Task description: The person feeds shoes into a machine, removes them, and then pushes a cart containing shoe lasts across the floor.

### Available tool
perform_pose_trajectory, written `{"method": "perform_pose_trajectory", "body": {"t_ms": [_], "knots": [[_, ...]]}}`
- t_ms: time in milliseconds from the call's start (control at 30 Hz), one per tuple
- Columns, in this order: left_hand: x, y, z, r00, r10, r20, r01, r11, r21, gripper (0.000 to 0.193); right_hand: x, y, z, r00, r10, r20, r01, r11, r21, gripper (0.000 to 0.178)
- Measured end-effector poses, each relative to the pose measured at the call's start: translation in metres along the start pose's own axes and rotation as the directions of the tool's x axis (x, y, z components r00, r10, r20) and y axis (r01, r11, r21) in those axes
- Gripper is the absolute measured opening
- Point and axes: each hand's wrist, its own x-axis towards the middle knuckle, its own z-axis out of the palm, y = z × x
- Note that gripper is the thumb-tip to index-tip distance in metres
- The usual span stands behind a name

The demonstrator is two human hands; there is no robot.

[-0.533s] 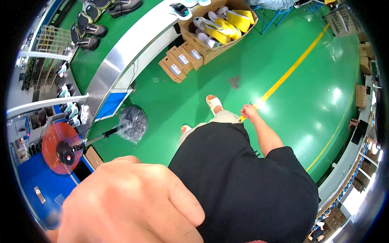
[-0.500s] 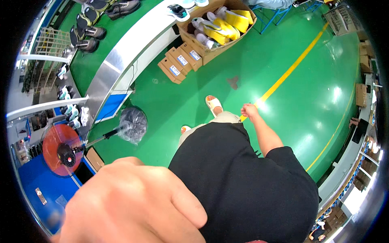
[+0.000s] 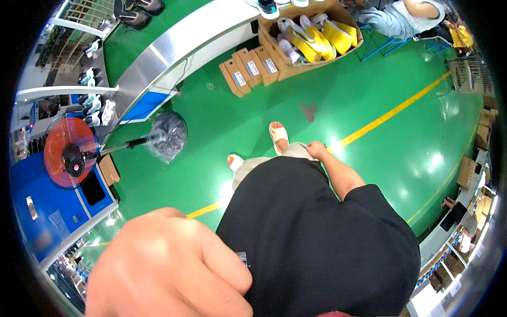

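My left hand (image 3: 169,264) is large and close at the lower left, its fingers curled in. The palm side is hidden, so what it holds, if anything, cannot be seen. Beside its fingers a small grey patch (image 3: 242,258) shows against my black T-shirt (image 3: 311,232); its kind is unclear. My right hand (image 3: 317,151) hangs low beside my light shorts (image 3: 298,150), with its fingers loosely closed and no object visible in them. Below the shorts, my feet in white sandals (image 3: 278,134) stand on the green floor (image 3: 237,121), one ahead of the other.
To the left stand a pedestal fan (image 3: 71,150) with a plastic-wrapped base (image 3: 168,137) and a blue table (image 3: 31,185). A curved metal-edged counter (image 3: 158,58) runs ahead, beside shoe boxes (image 3: 245,71) and a carton (image 3: 296,68) of yellow and white shoes. A seated person (image 3: 406,21) is far right.
My view has shifted, and the fan, counter and carton appear in different places. My right hand is now closer to my shorts. The seated person at the far right has come more into view.
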Motion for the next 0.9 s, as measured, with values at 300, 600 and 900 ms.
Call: {"method": "perform_pose_trajectory", "body": {"t_ms": [300, 600, 900], "knots": [[-0.023, 0.027, 0.022, 0.993, 0.107, -0.048, -0.108, 0.994, -0.020, 0.026, 0.077, 0.014, 0.037, 0.978, 0.078, -0.195, 0.014, 0.902, 0.431, 0.042], [-0.044, 0.064, 0.036, 0.999, -0.020, 0.031, 0.019, 1.000, 0.005, 0.033, 0.004, -0.061, 0.050, 0.978, 0.053, -0.204, 0.017, 0.945, 0.326, 0.031], [-0.050, 0.048, 0.051, 0.995, 0.070, 0.072, -0.069, 0.998, -0.012, 0.020, 0.022, -0.017, 0.093, 0.966, 0.115, -0.230, -0.066, 0.976, 0.209, 0.032]]}}
